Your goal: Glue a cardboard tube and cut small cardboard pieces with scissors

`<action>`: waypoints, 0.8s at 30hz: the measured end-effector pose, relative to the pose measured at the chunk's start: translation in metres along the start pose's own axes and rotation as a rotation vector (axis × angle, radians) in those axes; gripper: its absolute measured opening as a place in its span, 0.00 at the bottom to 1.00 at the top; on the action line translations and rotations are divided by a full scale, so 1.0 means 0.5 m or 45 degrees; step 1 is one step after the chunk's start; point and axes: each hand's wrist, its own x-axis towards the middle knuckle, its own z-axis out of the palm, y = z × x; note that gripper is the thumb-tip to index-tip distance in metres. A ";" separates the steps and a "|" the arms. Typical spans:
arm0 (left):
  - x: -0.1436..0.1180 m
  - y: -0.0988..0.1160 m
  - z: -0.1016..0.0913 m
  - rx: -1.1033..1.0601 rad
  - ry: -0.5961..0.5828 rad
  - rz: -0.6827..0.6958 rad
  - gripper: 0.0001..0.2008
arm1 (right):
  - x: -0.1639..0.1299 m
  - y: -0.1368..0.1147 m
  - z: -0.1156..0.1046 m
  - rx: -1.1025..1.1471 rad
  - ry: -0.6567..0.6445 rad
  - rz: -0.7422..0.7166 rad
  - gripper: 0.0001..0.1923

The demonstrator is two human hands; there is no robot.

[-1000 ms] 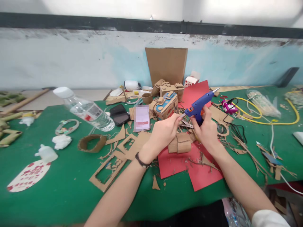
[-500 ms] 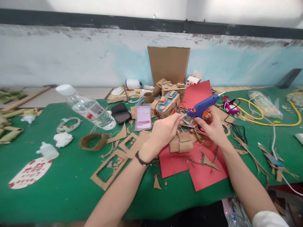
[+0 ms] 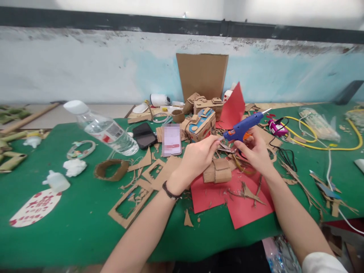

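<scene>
My right hand (image 3: 255,151) is wrapped round the handle of a blue hot glue gun (image 3: 245,126) with an orange trigger. Its metal nozzle points up and to the right, away from me. At the gun's rear end, my left hand (image 3: 200,155) pinches a short, whitish glue stick (image 3: 221,138) between thumb and finger; most of the stick is hidden. Below both hands a small cardboard box with a rounded top (image 3: 217,171) rests on red paper (image 3: 209,195). Behind the hands stands a larger cardboard piece with blue patches (image 3: 202,123).
Cardboard scraps and cut frames (image 3: 133,220) litter the green table (image 3: 85,242). To the left are a water bottle (image 3: 106,131), a black phone (image 3: 145,135) and a cardboard ring (image 3: 110,170). A lit phone (image 3: 171,140) leans mid-table. Yellow cable (image 3: 335,149) and a purple device (image 3: 277,128) lie right.
A sheet of red paper behind the glue gun has tilted and now stands more upright and narrower. Both hands and the gun have hardly moved; the view has shifted slightly.
</scene>
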 end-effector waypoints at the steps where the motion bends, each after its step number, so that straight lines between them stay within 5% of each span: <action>1: 0.000 0.000 0.000 -0.010 0.009 0.007 0.17 | 0.000 0.000 0.000 -0.001 0.021 -0.008 0.28; 16: 0.000 -0.021 0.008 0.012 0.133 0.057 0.14 | 0.008 0.021 0.006 0.196 -0.024 -0.019 0.29; 24: 0.001 -0.017 0.015 0.051 0.101 0.016 0.13 | 0.005 0.052 0.011 -0.467 0.246 -0.104 0.28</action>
